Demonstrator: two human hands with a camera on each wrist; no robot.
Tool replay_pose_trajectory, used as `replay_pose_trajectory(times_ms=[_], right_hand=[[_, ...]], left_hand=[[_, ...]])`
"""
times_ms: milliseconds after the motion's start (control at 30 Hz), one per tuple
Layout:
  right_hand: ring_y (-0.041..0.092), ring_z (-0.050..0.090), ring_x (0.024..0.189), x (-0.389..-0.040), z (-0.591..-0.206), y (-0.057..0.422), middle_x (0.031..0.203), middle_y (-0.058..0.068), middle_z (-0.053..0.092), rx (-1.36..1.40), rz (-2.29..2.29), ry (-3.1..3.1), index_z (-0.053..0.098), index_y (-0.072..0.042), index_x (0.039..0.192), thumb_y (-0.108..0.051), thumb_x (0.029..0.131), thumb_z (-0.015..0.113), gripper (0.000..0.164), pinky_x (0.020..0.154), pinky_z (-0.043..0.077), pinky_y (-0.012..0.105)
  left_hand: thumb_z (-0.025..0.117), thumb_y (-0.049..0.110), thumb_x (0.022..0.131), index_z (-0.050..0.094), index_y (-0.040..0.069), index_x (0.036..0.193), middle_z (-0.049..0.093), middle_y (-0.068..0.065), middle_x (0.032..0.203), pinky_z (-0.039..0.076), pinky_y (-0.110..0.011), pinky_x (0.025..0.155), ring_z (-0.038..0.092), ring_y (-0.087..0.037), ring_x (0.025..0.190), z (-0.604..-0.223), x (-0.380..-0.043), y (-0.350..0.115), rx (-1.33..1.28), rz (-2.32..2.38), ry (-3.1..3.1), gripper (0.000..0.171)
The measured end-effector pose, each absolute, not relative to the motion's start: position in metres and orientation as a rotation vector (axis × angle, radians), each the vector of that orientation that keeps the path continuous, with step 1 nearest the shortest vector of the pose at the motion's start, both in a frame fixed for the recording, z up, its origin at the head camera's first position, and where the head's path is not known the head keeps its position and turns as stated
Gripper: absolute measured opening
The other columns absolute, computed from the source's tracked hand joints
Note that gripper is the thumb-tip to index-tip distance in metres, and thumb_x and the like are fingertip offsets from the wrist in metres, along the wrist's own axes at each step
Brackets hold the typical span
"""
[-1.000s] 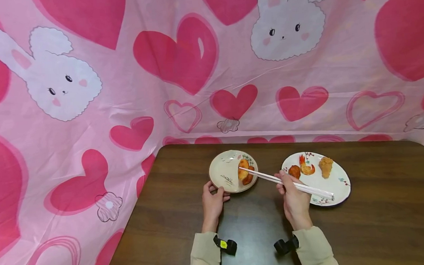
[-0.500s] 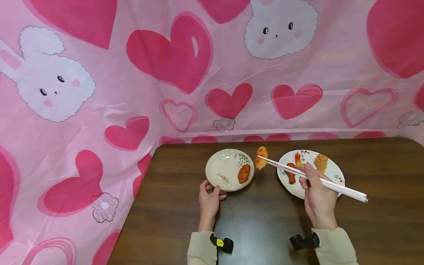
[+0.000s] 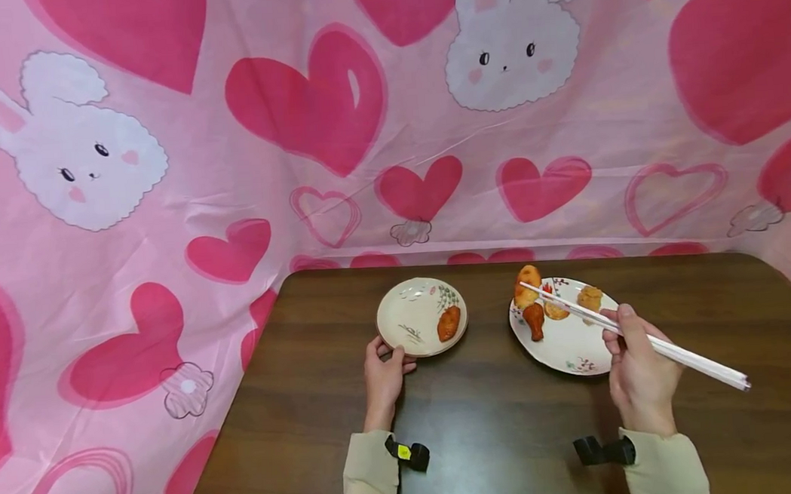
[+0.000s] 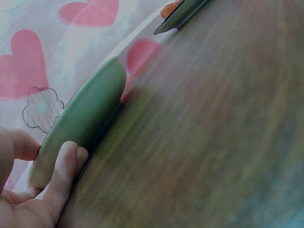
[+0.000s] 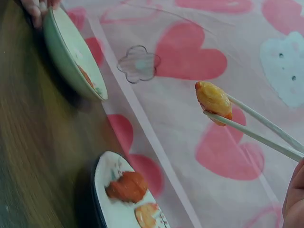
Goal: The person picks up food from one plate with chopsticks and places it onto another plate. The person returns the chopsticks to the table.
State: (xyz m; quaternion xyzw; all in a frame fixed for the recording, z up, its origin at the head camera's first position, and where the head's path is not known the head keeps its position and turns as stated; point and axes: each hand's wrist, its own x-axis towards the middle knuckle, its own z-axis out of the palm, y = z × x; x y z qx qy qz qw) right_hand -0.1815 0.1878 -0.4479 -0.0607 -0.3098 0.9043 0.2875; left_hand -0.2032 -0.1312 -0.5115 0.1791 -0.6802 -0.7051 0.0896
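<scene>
My left hand [image 3: 384, 376] grips the near rim of a cream dish [image 3: 399, 307] with painted plants, which holds one reddish-brown chicken wing [image 3: 448, 324]. In the left wrist view, the fingers [image 4: 64, 168] press against the dish's pale green outer side. My right hand [image 3: 645, 383] holds white chopsticks [image 3: 702, 364]. Their tips pinch a golden-yellow fried piece [image 5: 213, 99], raised above the table. From the head view, that piece overlaps the far left rim of a white oval plate [image 3: 571, 346]. On this plate lie a brown drumstick [image 3: 535, 323], a shrimp [image 3: 554, 309] and a fried chicken piece [image 3: 590, 298].
Both dishes stand on a dark wooden table [image 3: 474, 423], the cream one to the left of the oval plate. A pink cloth [image 3: 340, 228] with hearts and rabbits hangs behind the table and along its left side.
The golden fried piece has left the cream dish, carried by the chopsticks rightwards to the oval plate. My right hand moved right with them; my left hand stays at the cream dish's rim.
</scene>
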Motion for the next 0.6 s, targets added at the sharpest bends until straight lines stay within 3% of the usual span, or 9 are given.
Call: replay_pose_trajectory(times_ms=[133, 267, 600], right_hand=[[0.017, 0.056, 0.046, -0.183, -0.460, 0.203, 0.077, 0.021, 0.067, -0.085, 2.425, -0.788, 0.062, 0.018, 0.092, 0.006, 0.081, 0.057, 0.017, 0.037, 0.045, 0.017], [0.019, 0.056, 0.044, -0.176, -0.448, 0.207, 0.073, 0.021, 0.066, -0.189, 2.455, -0.729, 0.063, 0.017, 0.087, 0.006, 0.079, 0.060, 0.014, 0.035, 0.045, 0.018], [0.020, 0.054, 0.042, -0.166, -0.435, 0.227, 0.074, 0.020, 0.067, -0.319, 2.453, -0.704, 0.063, 0.015, 0.093, 0.004, 0.076, 0.064, 0.020, 0.034, 0.044, 0.020]], left_hand=[[0.054, 0.010, 0.086, 0.035, 0.004, 0.129, 0.047, -0.016, 0.104, 0.058, -0.029, 0.061, 0.064, -0.018, 0.066, -0.512, -0.204, -0.132, 0.541, -2.097, -2.032, 0.047], [0.054, 0.010, 0.086, 0.036, 0.005, 0.129, 0.047, -0.016, 0.104, 0.058, -0.029, 0.061, 0.064, -0.018, 0.066, -0.513, -0.205, -0.134, 0.556, -2.104, -2.031, 0.047], [0.055, 0.010, 0.086, 0.036, 0.006, 0.129, 0.047, -0.015, 0.104, 0.058, -0.029, 0.061, 0.064, -0.016, 0.065, -0.512, -0.206, -0.133, 0.580, -2.109, -2.033, 0.048]])
